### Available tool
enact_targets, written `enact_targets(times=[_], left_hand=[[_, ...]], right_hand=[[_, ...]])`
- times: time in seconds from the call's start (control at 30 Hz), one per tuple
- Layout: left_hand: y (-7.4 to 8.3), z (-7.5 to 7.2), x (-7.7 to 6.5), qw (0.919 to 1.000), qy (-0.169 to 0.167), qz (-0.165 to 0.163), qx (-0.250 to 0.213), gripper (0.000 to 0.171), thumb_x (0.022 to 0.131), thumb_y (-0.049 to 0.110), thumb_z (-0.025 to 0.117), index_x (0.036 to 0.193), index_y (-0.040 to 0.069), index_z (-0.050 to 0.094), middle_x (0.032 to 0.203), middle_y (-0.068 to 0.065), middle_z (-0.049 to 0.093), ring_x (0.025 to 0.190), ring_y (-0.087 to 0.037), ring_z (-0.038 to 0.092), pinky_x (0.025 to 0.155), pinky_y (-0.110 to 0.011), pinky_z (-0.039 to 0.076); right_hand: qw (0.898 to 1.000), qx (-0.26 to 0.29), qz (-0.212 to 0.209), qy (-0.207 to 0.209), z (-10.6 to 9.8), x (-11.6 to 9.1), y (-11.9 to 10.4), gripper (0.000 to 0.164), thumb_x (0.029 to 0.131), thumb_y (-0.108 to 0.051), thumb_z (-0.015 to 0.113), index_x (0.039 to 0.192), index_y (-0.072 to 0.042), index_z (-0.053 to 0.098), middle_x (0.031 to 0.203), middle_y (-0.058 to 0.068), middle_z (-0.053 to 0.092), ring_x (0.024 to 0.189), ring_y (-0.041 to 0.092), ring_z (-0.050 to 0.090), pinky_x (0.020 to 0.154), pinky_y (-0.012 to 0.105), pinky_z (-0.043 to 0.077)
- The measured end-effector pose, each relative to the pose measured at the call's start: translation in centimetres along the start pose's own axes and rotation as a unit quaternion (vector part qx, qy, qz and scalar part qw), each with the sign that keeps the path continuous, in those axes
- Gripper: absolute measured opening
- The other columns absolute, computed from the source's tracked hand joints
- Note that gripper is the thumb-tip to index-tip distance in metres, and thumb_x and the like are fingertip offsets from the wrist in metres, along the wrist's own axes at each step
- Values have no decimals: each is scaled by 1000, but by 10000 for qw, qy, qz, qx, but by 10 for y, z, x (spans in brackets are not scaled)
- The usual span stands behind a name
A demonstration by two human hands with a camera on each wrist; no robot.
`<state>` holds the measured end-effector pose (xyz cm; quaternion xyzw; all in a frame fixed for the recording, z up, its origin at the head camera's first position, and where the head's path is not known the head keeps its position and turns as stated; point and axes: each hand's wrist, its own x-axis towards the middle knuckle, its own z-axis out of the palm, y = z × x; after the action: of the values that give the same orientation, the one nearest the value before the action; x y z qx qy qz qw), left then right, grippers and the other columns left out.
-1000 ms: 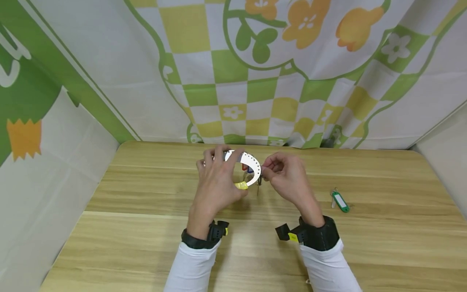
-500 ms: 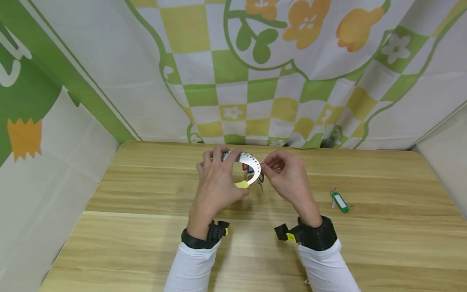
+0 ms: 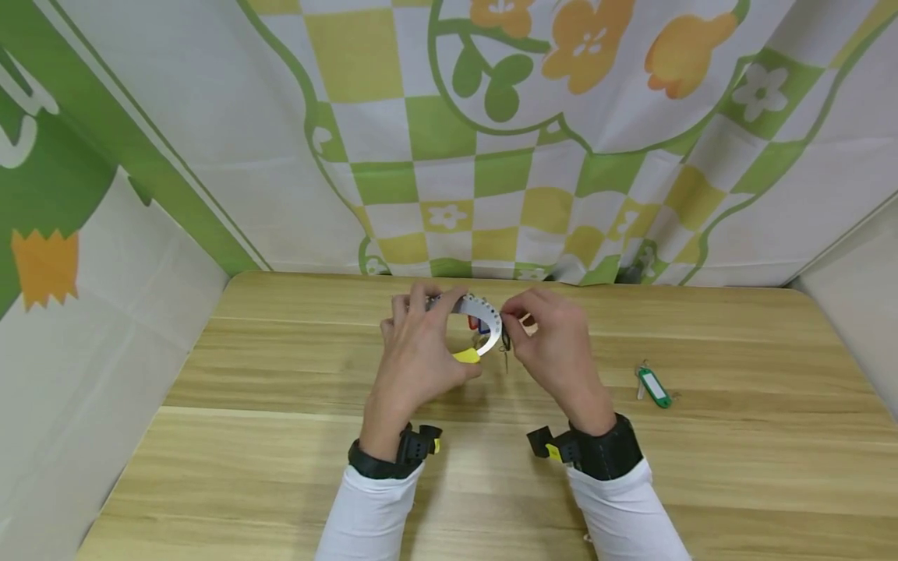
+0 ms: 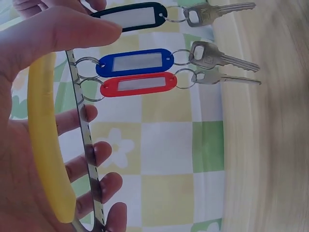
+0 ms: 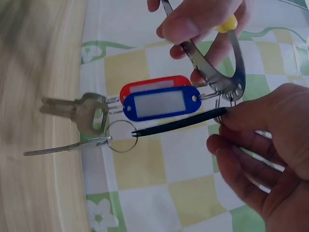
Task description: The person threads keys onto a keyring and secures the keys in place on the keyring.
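My left hand grips a curved metal key holder by its yellow handle. Small holes line the metal band. A red key tag and a blue key tag hang from the band by split rings, each with a silver key on its far end. Beside the band, my right hand pinches a dark key tag at its ring end between thumb and finger. Another key dangles from that tag. Whether the dark tag's ring passes through a hole cannot be told.
A green key tag with a key lies on the wooden table, right of the hands. Behind the table hangs a checked, flowered curtain. A small object shows by the right sleeve.
The key holder's band has tilted slightly in the left hand. My right fingers have shifted a little at the band, and the dark tag and its key have swung.
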<state>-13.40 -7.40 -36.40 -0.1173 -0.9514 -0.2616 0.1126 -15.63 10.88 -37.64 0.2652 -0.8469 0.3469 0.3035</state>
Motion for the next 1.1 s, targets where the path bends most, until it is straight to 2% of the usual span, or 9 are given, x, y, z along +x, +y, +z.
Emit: enact_targets(times=[0.13,0.2,0.33,0.47,0.6,0.7,0.87,0.97,1.1], left_hand=[[1,-1,0,9999,-50,-57,-86,91,49,44,83,131,24,49,122,-1,38,110,-28,32,75,-46,31],[1,0,0,9999,-55,-80,-109,90,50,44,83,131,24,49,121,-1,38,110,-28,33,74,-45,31],[2,1,1,10000,8,-46,-86,90,51,44,82,132,24,49,121,-2,39,109,-29,33,75,-47,31],[3,2,2,9996,187,150,118,92,48,44,83,132,25,48,124,-5,39,111,-30,32,81,-50,29],[2,3,3,9980,352,345,395,94,47,42,83,132,26,46,126,-7,38,111,-30,31,84,-50,27],[2,3,3,9981,330,369,359,95,47,43,83,132,27,46,126,-7,37,112,-30,31,84,-51,27],[3,2,1,9998,92,197,-27,92,50,43,83,133,27,46,126,-4,37,112,-31,32,81,-52,31],[4,1,1,9996,-103,36,-253,89,53,42,82,134,28,46,125,-2,38,110,-29,34,76,-49,33],[5,-1,1,9981,-333,-162,-487,87,55,41,80,134,28,46,123,-2,40,107,-28,36,74,-48,35]], right_hand=[[9997,-146,-193,53,0,0,0,6,79,-7,65,82,-12,64,80,-2,59,70,10,58,60,27,45],[9999,-78,-88,3,0,0,1,5,79,-9,65,83,-12,64,81,-2,60,71,10,58,61,27,45],[9970,313,670,-206,-2,0,1,7,80,-13,66,86,-12,64,80,-2,61,71,8,59,62,26,47],[9843,698,1595,-296,-4,0,-1,6,80,-17,67,84,-13,66,76,-3,61,71,8,59,60,24,47],[9783,810,1890,-257,-5,1,-3,4,79,-17,68,81,-13,67,74,-4,61,70,8,60,60,23,46],[9839,789,1591,-197,-5,1,-2,3,79,-14,68,81,-13,66,75,-5,62,70,7,59,61,22,46],[9967,533,606,-40,-4,0,1,5,80,-8,66,83,-12,66,78,-4,63,71,6,59,63,23,47],[9994,310,173,43,-3,0,2,6,80,-7,65,84,-11,65,79,-2,63,71,8,60,61,24,47],[9998,80,-124,104,-3,1,1,6,81,-6,65,84,-11,64,80,1,63,70,12,61,59,27,46]])
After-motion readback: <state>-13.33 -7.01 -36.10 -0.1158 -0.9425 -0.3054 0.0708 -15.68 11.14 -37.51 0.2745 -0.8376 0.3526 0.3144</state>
